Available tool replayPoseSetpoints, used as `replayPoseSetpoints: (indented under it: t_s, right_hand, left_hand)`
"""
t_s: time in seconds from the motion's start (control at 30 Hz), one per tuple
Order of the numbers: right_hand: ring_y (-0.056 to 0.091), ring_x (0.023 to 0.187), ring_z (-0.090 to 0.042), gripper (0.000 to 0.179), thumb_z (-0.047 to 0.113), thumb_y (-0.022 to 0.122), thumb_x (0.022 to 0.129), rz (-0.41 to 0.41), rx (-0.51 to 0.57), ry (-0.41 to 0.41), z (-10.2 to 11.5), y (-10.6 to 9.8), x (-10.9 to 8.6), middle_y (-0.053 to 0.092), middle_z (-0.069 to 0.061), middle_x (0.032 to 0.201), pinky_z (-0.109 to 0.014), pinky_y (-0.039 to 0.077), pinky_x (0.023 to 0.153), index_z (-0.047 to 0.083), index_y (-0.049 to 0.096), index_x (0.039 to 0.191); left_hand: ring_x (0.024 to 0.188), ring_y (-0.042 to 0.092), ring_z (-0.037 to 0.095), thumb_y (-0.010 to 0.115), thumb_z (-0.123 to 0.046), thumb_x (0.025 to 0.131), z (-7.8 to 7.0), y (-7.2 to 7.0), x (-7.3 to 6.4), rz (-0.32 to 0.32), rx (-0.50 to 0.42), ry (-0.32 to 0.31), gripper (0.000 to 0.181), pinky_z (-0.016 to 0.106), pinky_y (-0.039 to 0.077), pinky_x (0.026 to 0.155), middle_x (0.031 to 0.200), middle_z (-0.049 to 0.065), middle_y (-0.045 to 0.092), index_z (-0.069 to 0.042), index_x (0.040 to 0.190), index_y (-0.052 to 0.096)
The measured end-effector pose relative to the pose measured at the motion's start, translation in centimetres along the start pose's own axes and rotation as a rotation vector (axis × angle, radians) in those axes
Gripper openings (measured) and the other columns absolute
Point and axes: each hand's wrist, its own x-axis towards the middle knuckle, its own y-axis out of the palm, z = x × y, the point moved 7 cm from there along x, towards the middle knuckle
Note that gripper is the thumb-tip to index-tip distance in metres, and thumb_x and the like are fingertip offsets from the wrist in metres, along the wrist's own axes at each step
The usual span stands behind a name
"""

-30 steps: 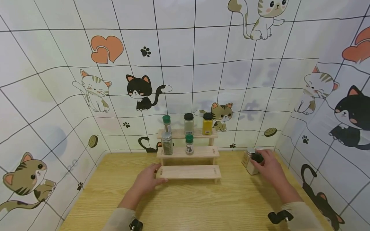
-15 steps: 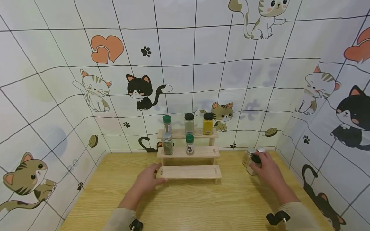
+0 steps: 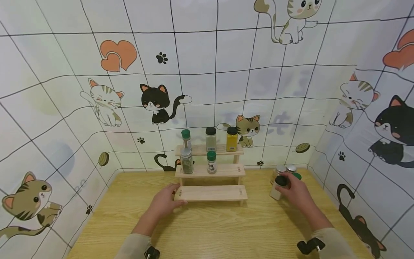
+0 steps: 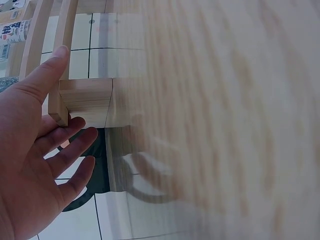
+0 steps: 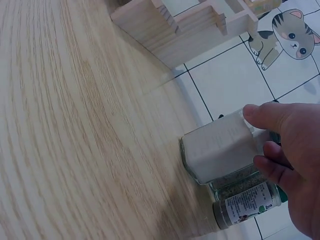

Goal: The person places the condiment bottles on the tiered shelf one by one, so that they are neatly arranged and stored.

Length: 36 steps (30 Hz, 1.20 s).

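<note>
My right hand (image 3: 295, 192) holds a square glass jar (image 3: 276, 192) of white contents by its black-lidded top. The jar leans slightly, and in the right wrist view its pale side (image 5: 217, 147) shows below my thumb. Just behind are two silver-lidded jars (image 3: 291, 168) and a green lid (image 3: 297, 176), partly hidden by the hand. My left hand (image 3: 164, 199) grips the left end of the lowest step of a three-tier wooden spice rack (image 3: 211, 193), thumb on its front edge. No jar stands on that step.
The rack's middle tier bears a silver-lidded jar (image 3: 187, 163) and a green-lidded shaker (image 3: 211, 165). On top stand a green-lidded bottle (image 3: 186, 140), a pale black-lidded jar (image 3: 211, 140) and a yellow one (image 3: 231, 142). A cat-patterned wall covering (image 3: 200, 86) surrounds the wooden table (image 3: 207, 230).
My right hand has drawn the black-lidded jar slightly left and toward me, away from the other jars, uncovering the green lid behind. My left hand stays on the rack.
</note>
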Motion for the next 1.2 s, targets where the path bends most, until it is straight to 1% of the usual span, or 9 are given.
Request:
replayPoseSetpoints:
  t_s: [0.23,0.37,0.47,0.57,0.7,0.83,0.93,1.07,1.2]
  right_hand:
    - [0.056,0.075,-0.021,0.064,0.02,0.087,0.099,0.021,0.04,0.022,0.5,0.4,-0.2,0.065,-0.008,0.089,-0.034,0.046,0.061,0.003,0.056,0.152]
    - [0.06,0.078,-0.019,0.064,0.018,0.089,0.098,0.003,0.052,-0.007,0.8,0.5,-0.1,0.069,-0.009,0.094,-0.031,0.048,0.062,0.002,0.059,0.152]
    - [0.064,0.083,-0.019,0.063,0.02,0.09,0.097,-0.022,0.067,-0.047,1.5,0.3,0.1,0.072,-0.009,0.098,-0.031,0.052,0.067,0.004,0.063,0.152]
    - [0.07,0.094,-0.025,0.061,0.027,0.089,0.098,-0.034,0.094,-0.084,3.0,-0.1,0.5,0.074,-0.012,0.109,-0.039,0.058,0.077,0.008,0.065,0.151]
    - [0.071,0.12,-0.043,0.063,0.035,0.086,0.101,-0.015,0.173,-0.102,5.1,-0.5,1.2,0.071,-0.019,0.136,-0.051,0.063,0.086,0.011,0.062,0.155]
    - [0.068,0.127,-0.052,0.063,0.033,0.083,0.104,0.035,0.312,-0.099,7.1,-0.4,2.2,0.065,-0.026,0.147,-0.044,0.065,0.083,0.013,0.059,0.159]
    - [0.071,0.123,-0.047,0.062,0.028,0.082,0.104,0.059,0.39,-0.104,8.5,-0.2,3.1,0.066,-0.025,0.144,-0.036,0.063,0.085,0.014,0.058,0.159]
    - [0.072,0.123,-0.041,0.062,0.027,0.082,0.104,0.064,0.412,-0.146,10.6,-0.1,4.2,0.069,-0.019,0.141,-0.03,0.062,0.089,0.014,0.058,0.16]
    - [0.072,0.12,-0.04,0.063,0.022,0.082,0.104,0.081,0.443,-0.187,12.6,0.3,5.2,0.07,-0.019,0.14,-0.029,0.063,0.088,0.012,0.057,0.16]
  left_hand:
    - [0.121,0.071,0.032,0.093,-0.051,0.089,0.3,0.2,0.1,-0.003,0.01,0.004,0.087,0.06,0.058,0.101,0.146,0.012,0.068,-0.006,0.156,0.061]
    - [0.12,0.071,0.032,0.094,-0.049,0.089,0.2,0.1,0.1,-0.003,0.005,0.005,0.086,0.06,0.057,0.101,0.145,0.013,0.068,-0.005,0.155,0.062]
    - [0.12,0.071,0.033,0.094,-0.048,0.088,0.0,0.0,0.0,-0.005,0.002,0.004,0.085,0.061,0.057,0.101,0.145,0.013,0.068,-0.004,0.154,0.062]
    - [0.12,0.071,0.033,0.094,-0.048,0.088,0.0,-0.1,0.0,-0.005,0.003,0.0,0.085,0.061,0.057,0.101,0.145,0.013,0.068,-0.004,0.154,0.062]
    - [0.12,0.071,0.033,0.095,-0.047,0.088,0.0,-0.1,0.0,-0.003,0.003,-0.008,0.086,0.061,0.057,0.101,0.145,0.013,0.068,-0.004,0.155,0.061]
    - [0.12,0.071,0.033,0.095,-0.047,0.088,0.1,-0.1,0.0,-0.001,0.003,-0.011,0.086,0.06,0.057,0.101,0.145,0.013,0.068,-0.004,0.155,0.062]
    - [0.12,0.071,0.032,0.095,-0.046,0.088,0.0,-0.1,0.0,-0.001,0.0,-0.008,0.086,0.06,0.058,0.101,0.144,0.013,0.068,-0.004,0.154,0.062]
    - [0.12,0.071,0.033,0.095,-0.045,0.088,-0.1,-0.2,-0.1,-0.003,-0.015,-0.002,0.085,0.059,0.058,0.101,0.144,0.013,0.069,-0.003,0.154,0.062]
    - [0.121,0.07,0.033,0.095,-0.045,0.088,-0.1,-0.2,-0.1,-0.005,-0.015,0.001,0.085,0.06,0.057,0.102,0.143,0.013,0.069,-0.003,0.155,0.062]
